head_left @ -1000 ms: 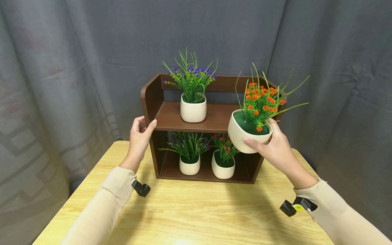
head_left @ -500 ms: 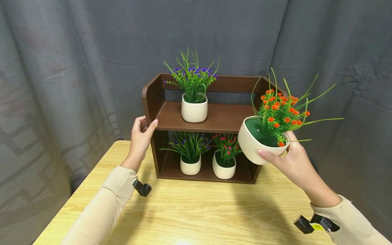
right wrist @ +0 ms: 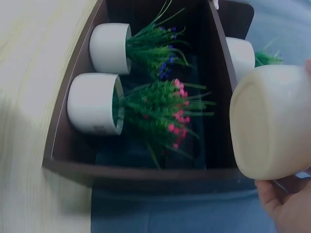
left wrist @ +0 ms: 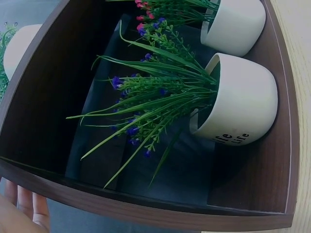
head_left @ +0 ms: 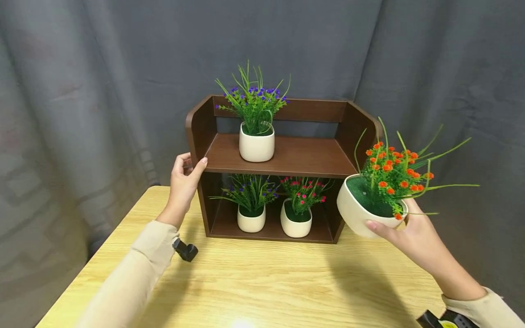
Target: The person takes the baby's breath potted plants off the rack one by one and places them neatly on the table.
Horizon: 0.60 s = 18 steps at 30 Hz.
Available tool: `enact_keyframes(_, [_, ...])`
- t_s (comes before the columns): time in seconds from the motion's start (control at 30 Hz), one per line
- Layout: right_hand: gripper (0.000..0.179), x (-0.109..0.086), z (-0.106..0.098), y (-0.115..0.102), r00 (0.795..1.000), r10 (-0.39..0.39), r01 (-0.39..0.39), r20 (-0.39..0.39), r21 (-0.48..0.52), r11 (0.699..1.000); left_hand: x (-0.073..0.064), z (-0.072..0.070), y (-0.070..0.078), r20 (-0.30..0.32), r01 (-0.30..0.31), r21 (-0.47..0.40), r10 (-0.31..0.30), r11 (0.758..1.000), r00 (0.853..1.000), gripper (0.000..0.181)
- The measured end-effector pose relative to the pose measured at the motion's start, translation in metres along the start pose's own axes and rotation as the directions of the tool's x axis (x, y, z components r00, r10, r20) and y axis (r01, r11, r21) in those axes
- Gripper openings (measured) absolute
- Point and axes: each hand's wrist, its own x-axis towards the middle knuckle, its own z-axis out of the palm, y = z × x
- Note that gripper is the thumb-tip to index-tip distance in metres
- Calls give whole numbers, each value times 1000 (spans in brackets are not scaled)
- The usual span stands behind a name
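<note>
Here, right hand (head_left: 418, 241) grips orange-flowered pot (head_left: 357, 217).

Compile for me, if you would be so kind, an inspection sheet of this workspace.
Surface: wood-grain table, with a glare spot at the bottom of the head view.
Job's things: brown shelf, two-tiered, on the table; upper tier, purple-flowered pot; lower tier, second purple-flowered pot and pink-flowered pot; orange-flowered pot, tilted, off the shelf.
Clutter: nothing seen.
Grips: left grip holds the brown shelf at its left side; right grip holds the orange-flowered pot in the air.
Cables: nothing seen.
Surroundings: grey curtains behind and at both sides.
</note>
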Motion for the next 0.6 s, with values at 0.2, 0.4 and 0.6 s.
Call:
enact_keyframes(0.2, [68, -11, -7, 18, 999, 53, -53, -4, -34, 998, 0, -2, 2, 7, 2, -2, -2, 1000, 1000, 45])
enact_keyframes(0.4, [65, -21, -11, 35, 997, 76, -74, 9, -111, 991, -1, -2, 1, -3, 7, -2, -8, 1000, 1000, 45])
enact_keyframes(0.6, [71, -28, -13, 53, 997, 70, -66, 45, -91, 994, 0, -2, 1, 3, 11, 1, -11, 1000, 1000, 44])
